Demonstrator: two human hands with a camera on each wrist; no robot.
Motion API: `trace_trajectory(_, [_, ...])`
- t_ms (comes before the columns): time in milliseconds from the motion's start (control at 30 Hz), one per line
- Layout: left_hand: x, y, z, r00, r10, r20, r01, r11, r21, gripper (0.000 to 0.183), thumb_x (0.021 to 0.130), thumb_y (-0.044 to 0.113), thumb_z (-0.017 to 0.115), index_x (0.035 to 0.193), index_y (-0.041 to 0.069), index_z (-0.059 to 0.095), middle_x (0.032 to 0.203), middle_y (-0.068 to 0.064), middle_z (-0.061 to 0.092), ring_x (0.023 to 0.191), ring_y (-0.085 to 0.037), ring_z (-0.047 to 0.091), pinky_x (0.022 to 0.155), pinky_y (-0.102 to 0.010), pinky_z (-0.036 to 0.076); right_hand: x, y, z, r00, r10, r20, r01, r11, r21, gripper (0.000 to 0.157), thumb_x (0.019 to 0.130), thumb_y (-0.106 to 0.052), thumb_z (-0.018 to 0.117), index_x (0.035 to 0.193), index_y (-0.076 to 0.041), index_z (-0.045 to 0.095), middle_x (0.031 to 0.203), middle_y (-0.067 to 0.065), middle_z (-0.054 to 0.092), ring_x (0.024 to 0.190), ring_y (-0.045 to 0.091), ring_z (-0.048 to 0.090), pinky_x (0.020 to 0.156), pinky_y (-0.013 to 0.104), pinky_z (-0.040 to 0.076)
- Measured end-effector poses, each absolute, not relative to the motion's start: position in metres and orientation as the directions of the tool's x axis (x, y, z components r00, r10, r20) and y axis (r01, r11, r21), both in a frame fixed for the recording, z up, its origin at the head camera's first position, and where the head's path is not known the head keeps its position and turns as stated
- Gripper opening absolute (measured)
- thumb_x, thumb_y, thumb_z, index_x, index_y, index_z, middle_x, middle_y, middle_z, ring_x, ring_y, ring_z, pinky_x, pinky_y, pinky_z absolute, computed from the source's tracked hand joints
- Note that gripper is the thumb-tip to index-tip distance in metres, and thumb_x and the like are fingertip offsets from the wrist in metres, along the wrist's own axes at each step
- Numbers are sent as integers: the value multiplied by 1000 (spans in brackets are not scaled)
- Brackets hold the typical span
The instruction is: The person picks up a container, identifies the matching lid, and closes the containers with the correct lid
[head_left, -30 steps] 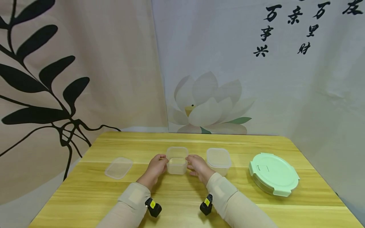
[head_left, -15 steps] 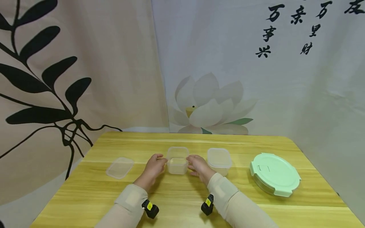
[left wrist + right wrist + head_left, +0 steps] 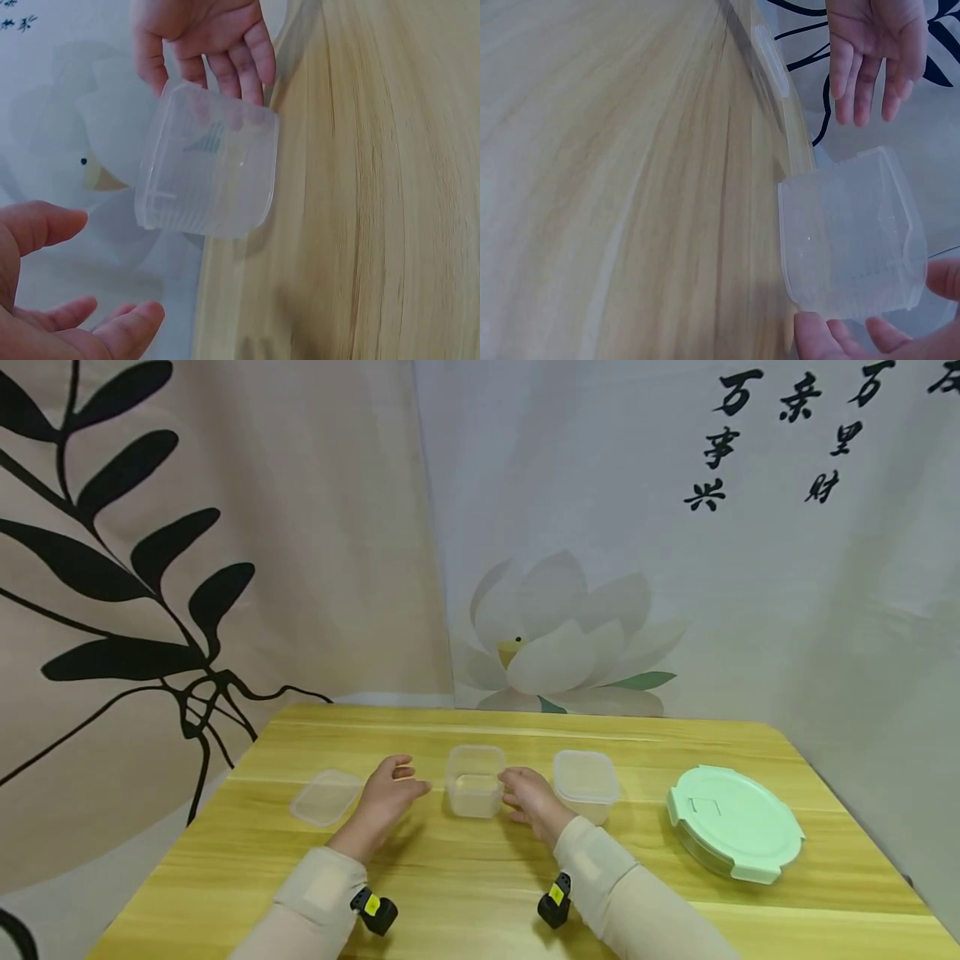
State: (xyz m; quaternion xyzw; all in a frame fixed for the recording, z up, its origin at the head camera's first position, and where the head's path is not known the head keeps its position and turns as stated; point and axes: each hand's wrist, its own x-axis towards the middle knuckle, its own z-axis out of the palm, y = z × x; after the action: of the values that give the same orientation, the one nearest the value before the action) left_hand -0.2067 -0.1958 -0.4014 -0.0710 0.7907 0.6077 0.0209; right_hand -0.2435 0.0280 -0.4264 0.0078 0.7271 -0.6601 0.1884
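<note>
An uncovered clear plastic food container (image 3: pixel 476 795) stands upright on the table, between my two hands. My left hand (image 3: pixel 384 800) is off to its left, fingers spread and holding nothing; in the left wrist view a gap separates that thumb and fingers (image 3: pixel 129 330) from the container. On the other side my right hand (image 3: pixel 534 800) has its fingertips right at the container's wall, fingers loosely extended. The right wrist view shows the right thumb (image 3: pixel 946 279) by the rim and the fingers along the side. Left of my left hand lies a flat translucent lid (image 3: pixel 326 797).
A second clear container (image 3: pixel 587 783) with its lid on stands just right of my right hand. Farther right is a round container with a mint-green clip lid (image 3: pixel 737 820). The wooden table (image 3: pixel 465 893) ends at a printed cloth backdrop (image 3: pixel 352 568).
My left hand has come away from the container toward the left, its fingers opening out. The right hand has stayed at the container's side. The head view has shifted slightly.
</note>
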Motion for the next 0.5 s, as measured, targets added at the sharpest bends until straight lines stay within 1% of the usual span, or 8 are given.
trace_trajectory(100, [-204, -199, -399, -990, -88, -112, -132, 271, 953, 66, 88, 11, 64, 144, -2, 33, 141, -28, 39, 124, -43, 45, 98, -53, 43, -244, 28, -426, -931, -235, -280, 253, 137, -958, 52, 102, -25, 41, 142, 8, 34, 147, 27, 35, 130, 46, 39, 101, 55, 41])
trace_trajectory(200, [-203, -204, -397, -991, -84, -104, -124, 298, 946, 65, 89, 11, 64, 145, -1, 32, 142, -27, 38, 129, -44, 40, 100, -54, 41, -245, 28, -426, -933, -228, -279, 251, 145, -957, 52, 102, -24, 40, 142, 7, 34, 147, 26, 36, 130, 45, 40, 101, 54, 41])
trace_trajectory(333, [-200, -213, -394, -994, -78, -80, -102, 349, 932, 64, 91, 9, 64, 145, -2, 30, 142, -28, 36, 133, -46, 34, 101, -55, 40, -247, 29, -427, -937, -213, -276, 249, 146, -957, 55, 101, -25, 44, 145, 6, 32, 146, 26, 38, 129, 43, 42, 99, 52, 43])
trace_trajectory(500, [-195, -227, -389, -994, -88, -62, -93, 401, 911, 65, 92, 7, 63, 146, -3, 27, 144, -28, 33, 134, -47, 31, 102, -56, 39, -249, 28, -428, -941, -197, -274, 249, 143, -958, 57, 99, -25, 47, 146, 4, 32, 145, 26, 39, 128, 43, 43, 99, 51, 43])
